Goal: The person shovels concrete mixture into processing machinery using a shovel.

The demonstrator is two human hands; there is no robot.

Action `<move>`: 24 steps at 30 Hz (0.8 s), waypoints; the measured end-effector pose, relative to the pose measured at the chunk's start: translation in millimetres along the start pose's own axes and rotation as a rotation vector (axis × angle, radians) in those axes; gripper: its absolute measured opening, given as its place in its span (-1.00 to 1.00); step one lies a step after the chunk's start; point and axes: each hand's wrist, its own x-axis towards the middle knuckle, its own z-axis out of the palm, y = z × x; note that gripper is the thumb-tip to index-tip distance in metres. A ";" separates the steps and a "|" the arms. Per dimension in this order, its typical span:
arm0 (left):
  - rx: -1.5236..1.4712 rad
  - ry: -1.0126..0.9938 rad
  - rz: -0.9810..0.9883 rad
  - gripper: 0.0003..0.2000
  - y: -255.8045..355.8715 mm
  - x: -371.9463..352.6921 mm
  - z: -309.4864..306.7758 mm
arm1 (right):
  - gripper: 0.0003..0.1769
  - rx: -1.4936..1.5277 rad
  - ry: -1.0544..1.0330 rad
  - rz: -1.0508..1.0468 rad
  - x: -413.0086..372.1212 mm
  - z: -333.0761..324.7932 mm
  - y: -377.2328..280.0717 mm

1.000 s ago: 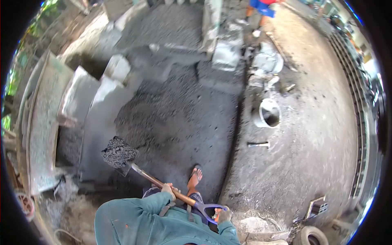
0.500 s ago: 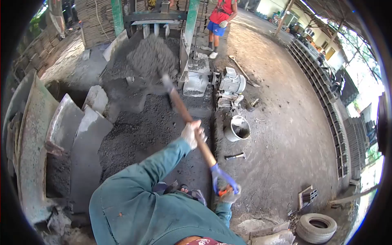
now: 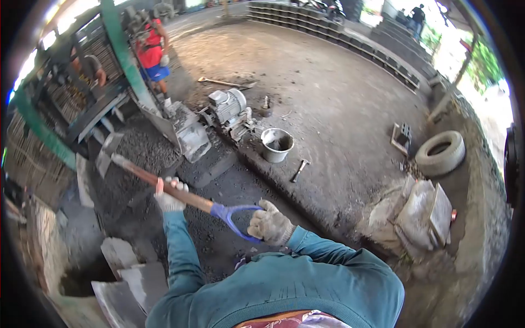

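Note:
A shovel (image 3: 188, 199) with a wooden shaft and a blue D-shaped handle slants across the view. Its metal blade (image 3: 109, 154) is at the left, by the dark loose material (image 3: 143, 143). Around the middle of the shaft is my left hand (image 3: 171, 194), gloved, with fingers wrapped on the wood. My right hand (image 3: 270, 223), also gloved, is at the blue handle with its fingers curled round the grip.
A motor (image 3: 228, 105), a bucket (image 3: 277, 145) and a hammer (image 3: 300, 170) lie right of the pit edge. A person in red (image 3: 152, 49) stands beyond; another person (image 3: 94, 68) is behind the green frame. A tire (image 3: 440, 153) and sacks (image 3: 418, 210) are at right.
The view has turned to the right. The shovel now points left, its blade visible and sharper than before. Both hands still hold it, and the right hand has come up nearer the left.

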 end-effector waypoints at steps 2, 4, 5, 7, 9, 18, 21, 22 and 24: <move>0.072 0.175 -0.029 -0.68 6.7 -11.0 -15.8 | -0.90 0.187 -0.162 0.124 -1.5 24.4 -14.9; 0.113 0.270 -0.017 -0.67 20.6 -5.6 -25.1 | -0.87 0.146 -0.203 0.079 -6.2 25.3 -27.0; 0.109 0.310 0.002 -0.67 31.1 2.7 -34.1 | -0.82 0.097 -0.314 0.114 -2.6 32.0 -32.5; 0.098 0.415 0.078 -0.63 40.5 14.3 -41.5 | -0.81 0.102 -0.364 0.196 -16.1 89.4 -26.0; 0.115 0.487 0.011 -0.60 32.4 21.3 -42.1 | -0.76 0.672 -0.091 0.418 -48.2 217.9 -7.9; 0.083 0.312 0.261 -0.66 -43.7 -104.8 -3.3 | -0.71 0.290 -0.279 0.683 -136.8 77.0 60.8; 0.010 0.600 0.303 -0.65 -92.4 -152.3 -27.7 | -0.77 1.018 0.249 1.019 -153.0 10.5 87.2; 0.005 0.710 0.287 -0.66 -109.2 -167.3 -29.9 | -0.84 1.110 0.486 0.916 -155.0 -18.3 96.5; -0.122 0.925 0.230 -0.68 -139.6 -196.2 -86.1 | -0.83 1.306 0.734 0.534 -152.7 -113.7 105.1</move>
